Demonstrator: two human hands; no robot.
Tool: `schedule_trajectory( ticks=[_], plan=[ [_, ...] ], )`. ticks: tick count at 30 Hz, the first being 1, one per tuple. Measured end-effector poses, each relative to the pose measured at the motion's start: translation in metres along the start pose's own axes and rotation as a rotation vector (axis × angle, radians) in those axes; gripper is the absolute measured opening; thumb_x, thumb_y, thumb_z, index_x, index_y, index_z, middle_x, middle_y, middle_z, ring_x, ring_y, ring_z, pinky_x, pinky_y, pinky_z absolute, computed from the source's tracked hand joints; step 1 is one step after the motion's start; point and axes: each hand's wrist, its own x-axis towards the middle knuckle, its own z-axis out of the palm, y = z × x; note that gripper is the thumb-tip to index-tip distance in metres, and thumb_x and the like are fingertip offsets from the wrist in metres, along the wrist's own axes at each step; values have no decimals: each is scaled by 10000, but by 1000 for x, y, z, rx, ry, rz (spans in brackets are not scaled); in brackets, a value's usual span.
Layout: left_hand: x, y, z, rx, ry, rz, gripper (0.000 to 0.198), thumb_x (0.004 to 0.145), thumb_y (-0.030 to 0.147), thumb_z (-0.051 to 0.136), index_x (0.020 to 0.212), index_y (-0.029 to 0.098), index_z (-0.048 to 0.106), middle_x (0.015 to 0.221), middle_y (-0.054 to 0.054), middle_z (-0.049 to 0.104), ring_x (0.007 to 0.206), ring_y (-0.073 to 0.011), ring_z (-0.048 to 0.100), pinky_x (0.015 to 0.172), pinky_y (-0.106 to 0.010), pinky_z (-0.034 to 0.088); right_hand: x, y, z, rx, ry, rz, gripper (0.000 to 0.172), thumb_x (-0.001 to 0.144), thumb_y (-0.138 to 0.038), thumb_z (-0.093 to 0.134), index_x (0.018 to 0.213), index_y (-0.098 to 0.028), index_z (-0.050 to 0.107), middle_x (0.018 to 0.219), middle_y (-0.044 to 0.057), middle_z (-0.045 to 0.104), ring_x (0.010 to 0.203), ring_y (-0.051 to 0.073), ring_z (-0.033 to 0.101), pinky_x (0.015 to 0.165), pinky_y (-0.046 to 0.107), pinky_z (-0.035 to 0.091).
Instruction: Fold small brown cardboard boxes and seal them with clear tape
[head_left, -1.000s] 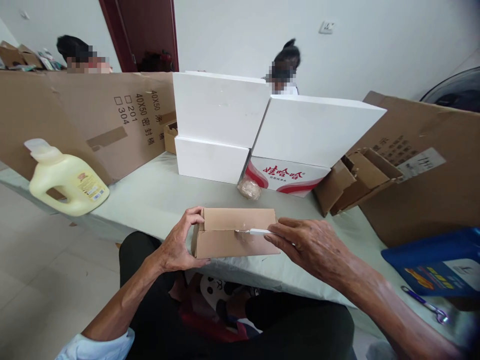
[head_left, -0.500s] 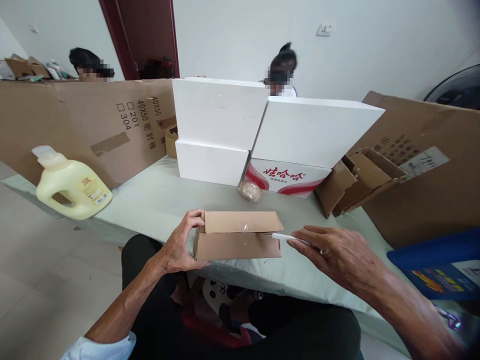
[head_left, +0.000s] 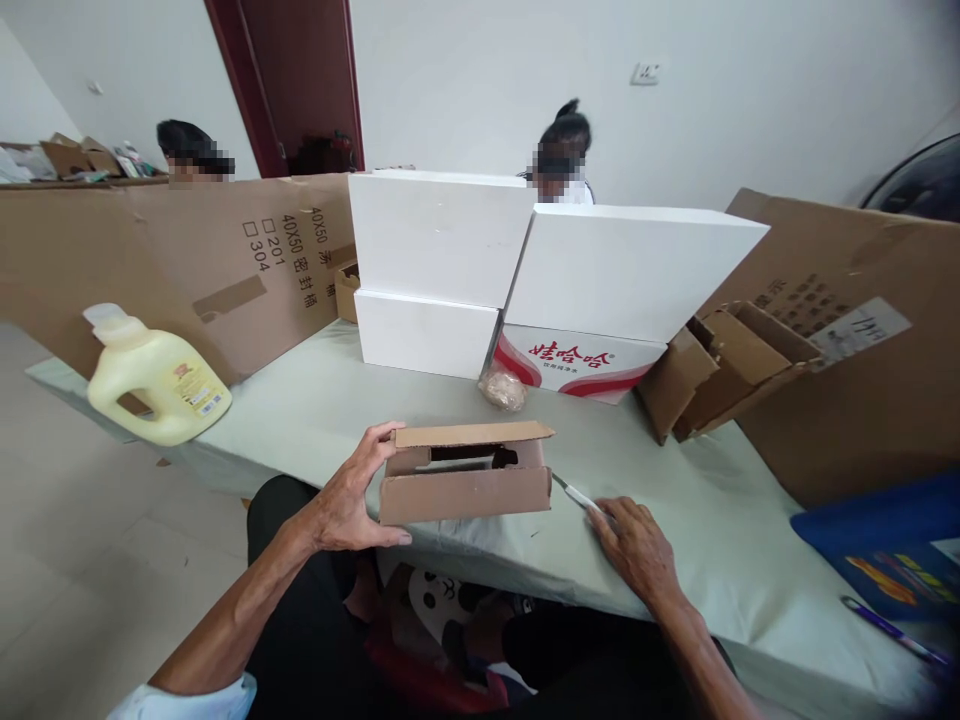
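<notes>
A small brown cardboard box (head_left: 465,495) lies near the table's front edge, its top flaps parted, with a dark gap and something pale inside. My left hand (head_left: 352,500) grips its left end, thumb at the front and fingers behind. To the right of the box, my right hand (head_left: 634,545) rests low over the table, its fingers closed on a white-handled knife (head_left: 581,498). The thin blade points toward the box's right end.
White boxes (head_left: 442,240) are stacked behind, beside a red-and-white carton (head_left: 577,362) and a plastic-wrapped bundle (head_left: 504,388). A yellow jug (head_left: 157,380) stands left. Right are an open carton (head_left: 735,370), a blue container (head_left: 885,550) and a purple pen (head_left: 892,632). Two people sit beyond.
The box's closed top flaps have come apart, showing its inside. My right hand has moved down and away from the box with the knife. My left hand still holds the left end.
</notes>
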Motion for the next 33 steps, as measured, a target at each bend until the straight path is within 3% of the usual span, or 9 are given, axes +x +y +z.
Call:
schedule_trajectory(
  ticks=[4,6,8,13,17,20,23,29,33],
  plan=[
    [5,3,-11,14,-57,-37,1025,755,461,945,1590,291,375,1681,-191,340,1565,-428,421,1221,-566,483,27,-53,-25,258,137,-109,363,1076,-538,548,1118,-233,740,1100,127,757,1005,291,722,810,418,586],
    [9,5,-17,17,-81,-58,1054,761,450,935,1624,299,348,1657,-175,387,1549,-413,446,1237,-568,468,42,-92,-44,330,186,-209,270,1083,-438,591,1238,-254,714,1212,123,737,1114,294,702,932,446,568],
    [12,6,-22,32,-95,-82,1073,746,432,941,1629,293,349,1632,-165,429,1527,-403,475,1247,-568,459,54,-127,-60,341,184,-368,298,1073,-407,638,1333,-268,677,1287,123,724,1183,308,677,1048,498,515],
    [20,11,-33,79,-151,-136,1097,710,368,948,1631,284,357,1625,-155,458,1518,-403,488,1253,-583,445,73,-178,-78,262,52,-645,492,1043,-482,696,1444,-208,616,1315,156,725,1202,330,641,1026,490,500],
    [27,19,-37,120,-218,-142,1086,708,355,937,1633,289,371,1597,-155,484,1482,-416,516,1195,-583,495,80,-203,-80,154,0,-682,451,1072,-524,633,1340,-164,676,1182,149,765,1116,313,641,976,451,462],
    [31,23,-36,128,-251,-138,1079,709,335,925,1635,292,372,1587,-152,485,1454,-410,537,1163,-567,522,84,-220,-73,139,-65,-620,298,1108,-440,594,1047,-188,741,934,88,762,907,248,647,847,380,432],
    [32,26,-36,138,-269,-149,1067,698,291,916,1624,294,387,1587,-147,480,1457,-399,533,1185,-566,504,87,-226,-64,222,-171,-504,341,1129,-346,555,849,-207,691,821,41,737,777,188,648,729,325,396],
    [42,35,-48,210,-354,-149,1095,686,300,925,1641,327,390,1618,-124,469,1454,-379,543,1188,-534,502,95,-211,-74,227,-309,-485,228,1107,-349,585,996,-214,731,952,65,779,878,211,698,761,318,426],
    [59,41,-51,348,-472,-158,1154,633,389,965,1652,368,423,1655,-140,448,1477,-442,518,1170,-578,488,98,-206,-88,258,-369,-565,324,1137,-364,523,897,-208,674,880,49,733,797,187,642,726,311,400]
  ],
)
